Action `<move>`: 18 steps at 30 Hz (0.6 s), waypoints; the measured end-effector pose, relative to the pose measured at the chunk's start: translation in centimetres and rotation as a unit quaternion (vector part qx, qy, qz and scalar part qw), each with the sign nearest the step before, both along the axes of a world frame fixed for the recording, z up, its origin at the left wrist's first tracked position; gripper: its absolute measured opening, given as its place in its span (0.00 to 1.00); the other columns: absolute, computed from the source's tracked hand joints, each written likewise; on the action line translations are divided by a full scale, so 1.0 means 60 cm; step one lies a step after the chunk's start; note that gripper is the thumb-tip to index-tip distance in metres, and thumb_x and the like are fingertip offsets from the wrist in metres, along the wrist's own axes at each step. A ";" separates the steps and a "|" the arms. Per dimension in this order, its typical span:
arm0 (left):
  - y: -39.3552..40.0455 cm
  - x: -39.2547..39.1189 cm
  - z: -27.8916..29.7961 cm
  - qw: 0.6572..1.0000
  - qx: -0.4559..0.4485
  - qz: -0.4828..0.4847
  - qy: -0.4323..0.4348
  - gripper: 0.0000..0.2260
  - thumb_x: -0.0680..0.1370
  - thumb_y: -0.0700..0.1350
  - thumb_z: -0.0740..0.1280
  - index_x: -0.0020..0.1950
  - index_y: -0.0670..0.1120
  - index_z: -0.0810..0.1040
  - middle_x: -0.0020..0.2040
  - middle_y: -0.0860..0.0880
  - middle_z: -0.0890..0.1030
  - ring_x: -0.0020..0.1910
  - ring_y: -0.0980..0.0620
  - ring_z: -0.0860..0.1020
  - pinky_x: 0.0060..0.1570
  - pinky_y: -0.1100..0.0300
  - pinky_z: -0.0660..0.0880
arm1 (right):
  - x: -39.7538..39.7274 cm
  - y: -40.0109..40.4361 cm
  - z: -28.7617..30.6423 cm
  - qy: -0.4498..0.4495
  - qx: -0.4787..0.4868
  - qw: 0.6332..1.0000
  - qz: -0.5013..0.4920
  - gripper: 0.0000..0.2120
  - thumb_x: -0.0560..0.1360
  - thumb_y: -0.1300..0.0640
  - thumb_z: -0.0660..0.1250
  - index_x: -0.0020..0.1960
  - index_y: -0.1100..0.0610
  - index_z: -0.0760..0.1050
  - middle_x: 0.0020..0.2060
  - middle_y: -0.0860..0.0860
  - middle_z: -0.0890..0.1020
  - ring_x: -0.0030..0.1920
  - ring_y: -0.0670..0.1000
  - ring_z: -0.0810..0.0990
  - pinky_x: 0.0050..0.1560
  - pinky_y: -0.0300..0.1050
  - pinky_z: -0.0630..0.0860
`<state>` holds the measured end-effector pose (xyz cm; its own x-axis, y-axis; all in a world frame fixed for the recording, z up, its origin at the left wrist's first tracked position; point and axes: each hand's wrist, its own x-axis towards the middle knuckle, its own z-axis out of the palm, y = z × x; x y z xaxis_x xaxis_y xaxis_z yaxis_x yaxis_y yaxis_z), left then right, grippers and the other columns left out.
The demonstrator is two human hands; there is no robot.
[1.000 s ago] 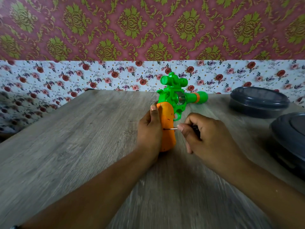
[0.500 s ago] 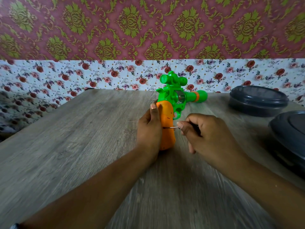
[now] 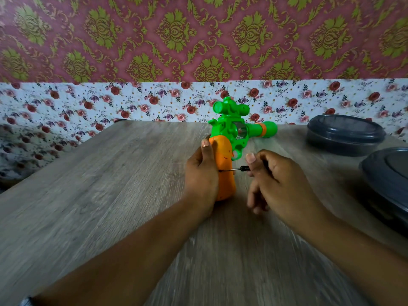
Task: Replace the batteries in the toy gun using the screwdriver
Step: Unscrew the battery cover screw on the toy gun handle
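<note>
Toy gun (image 3: 234,133) is standing upright around the middle of the table (image 3: 110,195), orange grip down on the wood, green body and scope on top, barrel pointing off toward 3 o'clock.

Surface is a grey wood-grain tabletop. Behind it the wall has two papers: a white strip with little red and purple roses along the bottom, and a maroon one with big olive-gold damask shapes up at 12 o'clock.

Going left to right: left hand (image 3: 201,173) is wrapped round the orange grip from the 9 o'clock side, thumb lying up along the top edge. Then the screwdriver (image 3: 236,169), thin metal shaft lying level with its tip on the side of the grip, black handle at the 3 o'clock end. Right hand (image 3: 278,182) pinches that handle, thumb on top, other fingers curled under, a bit blurry.

Out at 3 o'clock there are two dark grey round containers, the far one (image 3: 344,134) with its lid on and the near one (image 3: 388,180) cut off by the frame edge. Can't see inside either. No readable writing anywhere.
</note>
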<state>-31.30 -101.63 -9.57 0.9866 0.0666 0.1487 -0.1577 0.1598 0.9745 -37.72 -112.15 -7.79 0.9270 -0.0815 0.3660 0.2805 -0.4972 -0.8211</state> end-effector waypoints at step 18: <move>-0.002 -0.004 0.003 1.000 0.022 0.010 0.000 0.18 0.81 0.56 0.53 0.36 0.54 0.75 0.35 0.54 0.80 0.40 0.52 0.80 0.52 0.47 0.78 | 0.009 -0.010 0.002 0.039 -0.011 0.999 -0.028 0.15 0.78 0.50 0.58 0.40 0.60 0.72 0.23 0.55 0.79 0.16 0.49 0.69 0.17 0.35 0.62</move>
